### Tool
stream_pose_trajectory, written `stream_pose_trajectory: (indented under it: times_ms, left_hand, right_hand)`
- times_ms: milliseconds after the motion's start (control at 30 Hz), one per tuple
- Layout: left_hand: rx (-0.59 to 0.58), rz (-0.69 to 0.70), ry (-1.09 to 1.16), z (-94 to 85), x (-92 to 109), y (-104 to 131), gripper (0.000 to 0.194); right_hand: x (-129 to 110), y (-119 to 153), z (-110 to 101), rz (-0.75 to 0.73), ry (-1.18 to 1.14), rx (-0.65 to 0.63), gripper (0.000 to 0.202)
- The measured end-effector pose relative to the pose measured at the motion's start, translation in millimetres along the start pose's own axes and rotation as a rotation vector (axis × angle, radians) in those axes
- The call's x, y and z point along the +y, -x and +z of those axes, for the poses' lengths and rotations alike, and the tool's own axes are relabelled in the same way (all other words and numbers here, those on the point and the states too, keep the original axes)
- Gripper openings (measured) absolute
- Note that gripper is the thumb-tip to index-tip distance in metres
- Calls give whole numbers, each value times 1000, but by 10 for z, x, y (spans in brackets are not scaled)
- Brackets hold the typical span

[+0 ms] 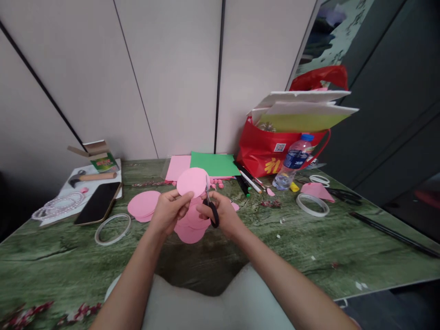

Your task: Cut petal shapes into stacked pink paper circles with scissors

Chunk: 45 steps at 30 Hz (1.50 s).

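Between thumb and fingers, my left hand [173, 210] pinches a round pink paper disc [192, 182], raised above the table. My right hand [222, 213] grips black-handled scissors [213, 213], their blades pointing up at the disc's right edge. Whether the blades touch the paper I cannot tell. Beneath both hands lie several overlapping pink paper circles [190, 234], partly hidden by my fingers. Left of my left hand rests another small pile of pink circles [143, 205].
At the left are a phone [98, 203], a hammer [94, 177], a bead string [60, 205] and a tape roll [112, 229]. Green paper [216, 164] and pens [250, 182] lie behind. A red bag [254, 146], a bottle [294, 162] and another tape roll [312, 205] stand rightward.
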<state>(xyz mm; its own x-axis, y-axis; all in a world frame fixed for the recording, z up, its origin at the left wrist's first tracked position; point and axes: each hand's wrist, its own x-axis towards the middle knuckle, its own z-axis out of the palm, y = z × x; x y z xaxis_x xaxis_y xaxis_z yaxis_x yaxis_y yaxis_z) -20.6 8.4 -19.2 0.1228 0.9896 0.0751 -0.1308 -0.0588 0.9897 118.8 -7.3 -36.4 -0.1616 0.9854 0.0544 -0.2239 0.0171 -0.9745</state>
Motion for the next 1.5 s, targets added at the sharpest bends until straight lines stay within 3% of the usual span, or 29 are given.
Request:
stream_pose_trajectory:
  times_ms: [467, 767, 1133, 1500]
  left_hand:
    - [29, 27, 74, -14, 14, -18, 29]
    - [51, -64, 157, 154, 28, -70, 21]
    - [2, -149, -106, 274, 192, -321, 22]
    - [55, -258, -59, 207, -7, -350, 31]
  right_hand:
    - [65, -5, -13, 16, -36, -29, 41]
    - [168, -74, -20, 8, 5, -43, 42]
    - [62, -165, -49, -42, -109, -56, 44]
    - [74, -223, -67, 19, -199, -129, 46]
